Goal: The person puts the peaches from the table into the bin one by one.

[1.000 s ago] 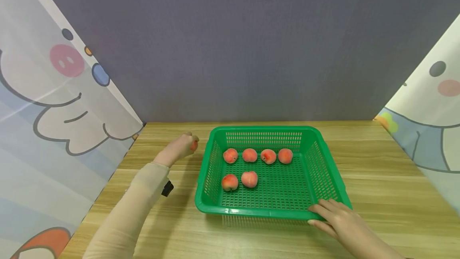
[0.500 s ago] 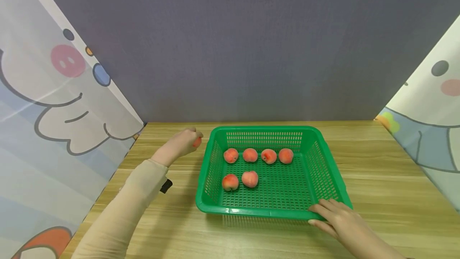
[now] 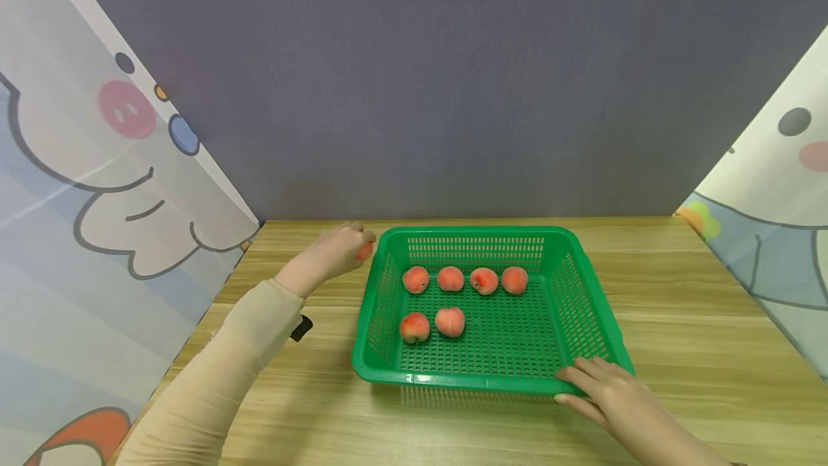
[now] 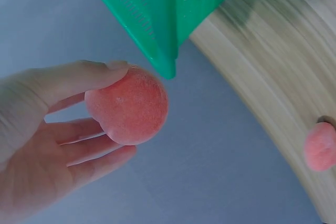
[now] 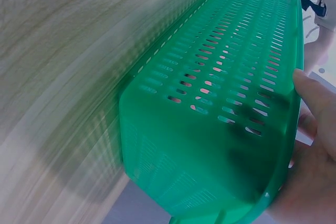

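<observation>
In the head view my left hand (image 3: 338,250) is just outside the back left corner of the green plastic basket (image 3: 485,384). It pinches a peach (image 4: 131,106) between thumb and fingers, raised above the table, close to the basket's rim in the left wrist view. Inside the basket several peaches stand in a back row, among them one peach (image 3: 514,280) at its right end. Two more lie in front, a redder peach (image 3: 415,328) and a paler peach (image 3: 449,322). My right hand (image 3: 608,394) grips the front right corner of the rim, fingers over it, thumb outside.
A further peach (image 4: 321,146) lies on the wooden table (image 4: 262,66) in the left wrist view; the head view does not show it. A grey panel (image 3: 453,92) stands behind the table, with cartoon-printed sheets (image 3: 77,200) at both sides.
My left hand has moved right and slightly away from me with the peach, nearing the basket's rim. My right hand, the basket and the peaches inside have stayed put.
</observation>
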### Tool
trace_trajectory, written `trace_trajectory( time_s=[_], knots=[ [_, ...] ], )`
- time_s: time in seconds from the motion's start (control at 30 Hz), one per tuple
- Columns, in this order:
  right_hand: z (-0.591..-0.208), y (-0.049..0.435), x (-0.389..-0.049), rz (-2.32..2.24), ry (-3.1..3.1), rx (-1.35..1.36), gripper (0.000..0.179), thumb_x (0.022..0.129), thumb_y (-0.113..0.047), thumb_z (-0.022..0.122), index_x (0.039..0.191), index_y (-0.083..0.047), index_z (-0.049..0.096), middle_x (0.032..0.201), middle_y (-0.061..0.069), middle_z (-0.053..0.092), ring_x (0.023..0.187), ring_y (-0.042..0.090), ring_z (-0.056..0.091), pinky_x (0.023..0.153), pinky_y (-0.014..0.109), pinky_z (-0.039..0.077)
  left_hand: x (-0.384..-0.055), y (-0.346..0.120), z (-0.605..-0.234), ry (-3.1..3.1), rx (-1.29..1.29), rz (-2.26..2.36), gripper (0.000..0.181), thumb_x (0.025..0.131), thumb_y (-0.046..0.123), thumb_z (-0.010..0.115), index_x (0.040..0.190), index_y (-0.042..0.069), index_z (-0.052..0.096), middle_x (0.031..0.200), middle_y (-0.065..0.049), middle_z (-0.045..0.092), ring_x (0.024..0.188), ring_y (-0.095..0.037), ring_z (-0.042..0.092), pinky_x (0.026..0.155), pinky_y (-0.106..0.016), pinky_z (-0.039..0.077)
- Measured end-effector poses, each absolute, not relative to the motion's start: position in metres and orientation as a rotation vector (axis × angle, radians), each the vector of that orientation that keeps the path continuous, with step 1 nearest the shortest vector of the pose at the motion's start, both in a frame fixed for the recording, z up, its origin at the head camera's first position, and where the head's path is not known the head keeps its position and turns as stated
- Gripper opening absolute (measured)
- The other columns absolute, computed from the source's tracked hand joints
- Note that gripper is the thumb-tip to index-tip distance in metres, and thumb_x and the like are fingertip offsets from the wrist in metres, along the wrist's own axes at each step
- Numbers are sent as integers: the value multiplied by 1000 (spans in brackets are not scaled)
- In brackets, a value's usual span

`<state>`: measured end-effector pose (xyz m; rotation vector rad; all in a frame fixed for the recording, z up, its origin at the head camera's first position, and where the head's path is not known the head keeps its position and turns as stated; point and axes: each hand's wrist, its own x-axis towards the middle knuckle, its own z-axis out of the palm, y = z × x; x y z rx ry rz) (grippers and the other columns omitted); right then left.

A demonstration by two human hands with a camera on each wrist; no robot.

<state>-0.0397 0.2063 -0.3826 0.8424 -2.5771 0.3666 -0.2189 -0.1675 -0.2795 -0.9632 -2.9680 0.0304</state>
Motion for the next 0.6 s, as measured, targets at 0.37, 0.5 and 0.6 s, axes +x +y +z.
trace_trajectory(
  time_s=[0.37, 0.5, 0.6],
  knots=[
    [-381, 205, -39, 364, -2605, 809, 22, 73, -34, 67, 90, -21, 64, 88, -9, 58, 80, 14, 57, 70, 41, 47, -218, -152, -269, -2855, -1111, 38, 23, 72, 4, 67, 95, 2, 62, 82, -9, 53, 72, -22, 51, 59, -30, 42],
    [-381, 205, -39, 368, -2598, 819, 21, 73, -34, 68, 90, -21, 63, 87, -10, 58, 79, 14, 57, 69, 41, 47, -217, -143, -265, -2887, -1123, 33, 30, 74, 7, 68, 103, 1, 61, 88, -11, 54, 76, -22, 52, 62, -30, 44],
    [-381, 206, -39, 374, -2588, 835, 21, 73, -33, 68, 90, -21, 63, 87, -11, 57, 77, 13, 56, 68, 41, 47, -215, -137, -262, -2898, -1138, 21, 32, 75, 8, 67, 106, 1, 61, 90, -12, 54, 77, -22, 53, 62, -30, 44]
  ],
)
